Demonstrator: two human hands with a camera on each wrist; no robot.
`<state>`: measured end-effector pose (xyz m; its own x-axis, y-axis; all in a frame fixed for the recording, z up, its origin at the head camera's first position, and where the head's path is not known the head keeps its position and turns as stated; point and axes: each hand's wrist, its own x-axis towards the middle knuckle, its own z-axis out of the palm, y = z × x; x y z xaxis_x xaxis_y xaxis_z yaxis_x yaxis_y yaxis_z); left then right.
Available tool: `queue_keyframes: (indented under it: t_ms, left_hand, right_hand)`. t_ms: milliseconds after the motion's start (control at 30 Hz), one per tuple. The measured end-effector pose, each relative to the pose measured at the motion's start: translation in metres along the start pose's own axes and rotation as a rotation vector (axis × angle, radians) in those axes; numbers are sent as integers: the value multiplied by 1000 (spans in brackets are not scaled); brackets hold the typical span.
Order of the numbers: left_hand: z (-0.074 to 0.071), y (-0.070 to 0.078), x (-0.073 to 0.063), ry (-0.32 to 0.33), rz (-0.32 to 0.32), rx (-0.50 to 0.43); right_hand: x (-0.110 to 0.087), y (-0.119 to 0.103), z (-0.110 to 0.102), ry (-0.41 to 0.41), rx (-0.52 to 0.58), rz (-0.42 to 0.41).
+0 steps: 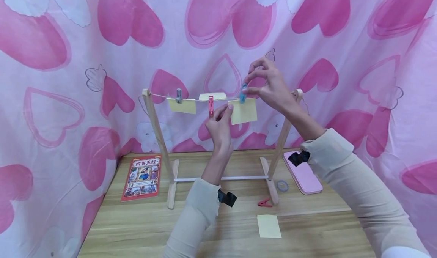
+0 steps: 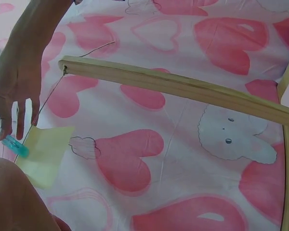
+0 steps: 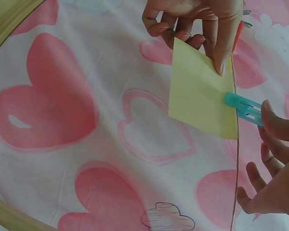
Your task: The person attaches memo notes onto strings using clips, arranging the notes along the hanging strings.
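- The left hand (image 1: 220, 131) pinches the upper left corner of a yellow sticky note (image 1: 245, 114), its thumb laid on the near face and its other fingers curled behind the paper.
- The right hand (image 1: 269, 82) pinches the handle end of a turquoise clothespin (image 1: 243, 95) between thumb and forefinger; its remaining fingers are bent and spread clear of the clip.
- The two hands are near each other but apart, one on each side of the clip.
- The note hangs from the cord (image 1: 157, 95) strung between the tops of two wooden posts (image 1: 155, 121), and the turquoise clothespin's tip overlaps its top edge at the cord.
- A red clothespin (image 1: 211, 103) stands on the cord just above the left fingers; whether they touch it, I cannot tell.
- Behind that clip, a pale folded paper (image 1: 206, 96) sits at the cord, and farther left a grey clothespin (image 1: 179, 95) holds another yellow note (image 1: 186, 107).
- On the table below lie a loose yellow square (image 1: 269, 227) and a spare red clip (image 1: 264, 202).
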<state>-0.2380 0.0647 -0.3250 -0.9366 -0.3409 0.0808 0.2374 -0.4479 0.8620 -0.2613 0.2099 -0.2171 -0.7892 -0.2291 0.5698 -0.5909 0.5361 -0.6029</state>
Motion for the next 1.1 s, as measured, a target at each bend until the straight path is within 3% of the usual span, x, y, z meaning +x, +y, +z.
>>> queue_keyframes:
  t_ms: [333, 733, 900, 1100]
  left_hand:
    - [-2, 0, 1, 1, 4, 7]
    - [-5, -3, 0, -32, -15, 22]
    - [-6, -6, -1, -68, -49, 37]
    - [-9, -9, -2, -129, -54, 59]
  right_hand:
    - [-5, 0, -1, -100, -114, 42]
    - [-17, 2, -7, -105, -152, -67]
    - [-45, -4, -12, -21, -186, -172]
    - [-104, 0, -15, 50, -166, -314]
